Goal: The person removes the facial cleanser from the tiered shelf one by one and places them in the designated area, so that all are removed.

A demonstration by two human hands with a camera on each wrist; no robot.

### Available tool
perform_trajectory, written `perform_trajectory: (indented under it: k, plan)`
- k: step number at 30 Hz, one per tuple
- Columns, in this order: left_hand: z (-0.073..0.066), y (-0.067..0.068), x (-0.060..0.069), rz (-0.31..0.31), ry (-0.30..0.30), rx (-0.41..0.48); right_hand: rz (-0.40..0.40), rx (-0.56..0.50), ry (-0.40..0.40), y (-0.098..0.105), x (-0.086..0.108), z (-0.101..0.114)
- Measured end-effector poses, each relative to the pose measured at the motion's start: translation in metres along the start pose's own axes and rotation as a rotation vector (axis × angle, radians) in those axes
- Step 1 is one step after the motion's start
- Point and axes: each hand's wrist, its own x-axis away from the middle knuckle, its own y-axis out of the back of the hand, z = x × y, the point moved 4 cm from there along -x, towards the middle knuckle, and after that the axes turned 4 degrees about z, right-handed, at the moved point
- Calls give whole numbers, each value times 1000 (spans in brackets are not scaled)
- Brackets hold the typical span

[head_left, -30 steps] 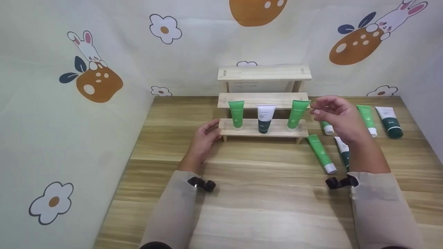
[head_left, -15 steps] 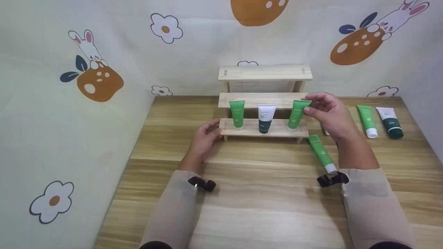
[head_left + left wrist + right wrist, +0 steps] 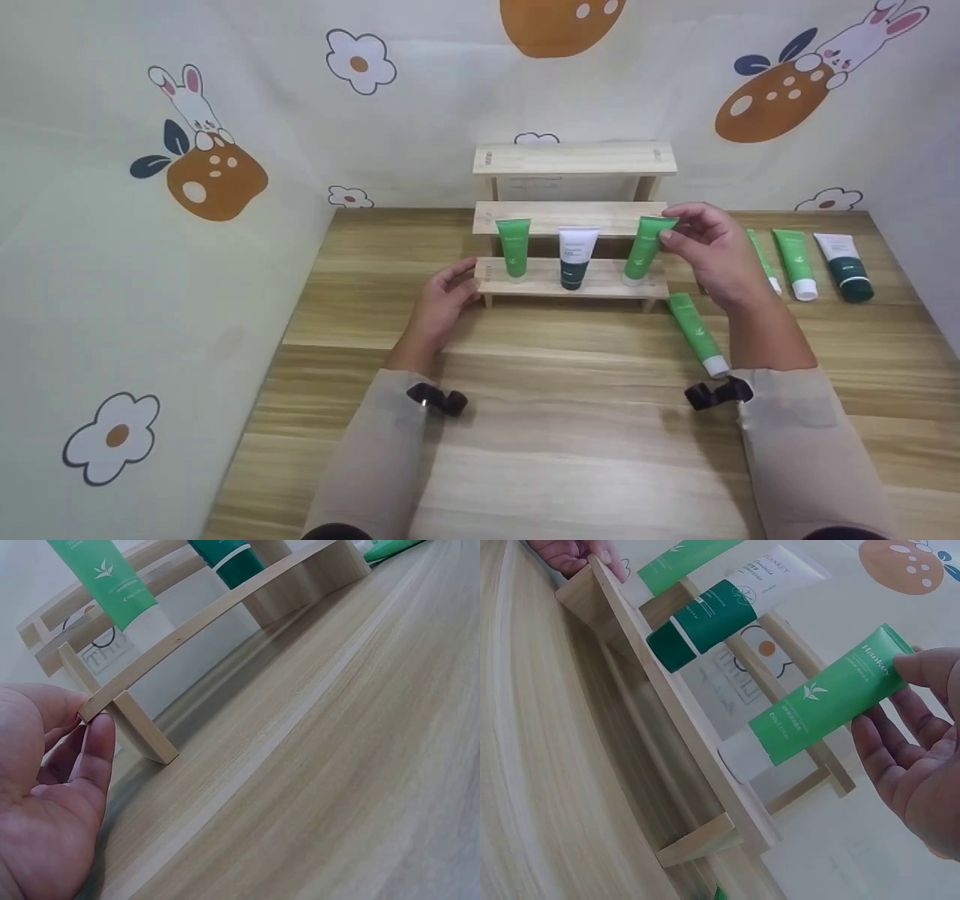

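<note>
On the bottom step of a three-tier wooden display rack (image 3: 609, 279), three squeeze tubes stand cap down. The left one is a green tube (image 3: 514, 247); the middle one is a white and dark green tube (image 3: 576, 256). At the right end stands another green tube (image 3: 643, 253), leaning slightly right. My right hand (image 3: 716, 259) pinches its flat top edge between thumb and fingers, its white cap (image 3: 744, 756) on the step. My left hand (image 3: 444, 304) grips the left end of that step, thumb and fingers on the board's corner (image 3: 101, 699).
Right of the rack, more tubes lie on the wooden table (image 3: 570, 450): a green tube (image 3: 697, 334) in front, a partly hidden green tube (image 3: 763, 261), a green tube (image 3: 795, 262) and a white and dark green tube (image 3: 844, 266). A patterned backdrop (image 3: 420, 135) stands behind.
My right hand has moved left from beside the right green tube and now pinches its top. That tube has shifted very slightly right. My left hand has stayed on the rack.
</note>
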Motion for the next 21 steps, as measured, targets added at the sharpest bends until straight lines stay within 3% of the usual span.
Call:
perform_trajectory:
  k: [21]
  plan:
    - [-1, 0, 0, 0, -5, -4, -141, -118, 41, 46, 25, -4]
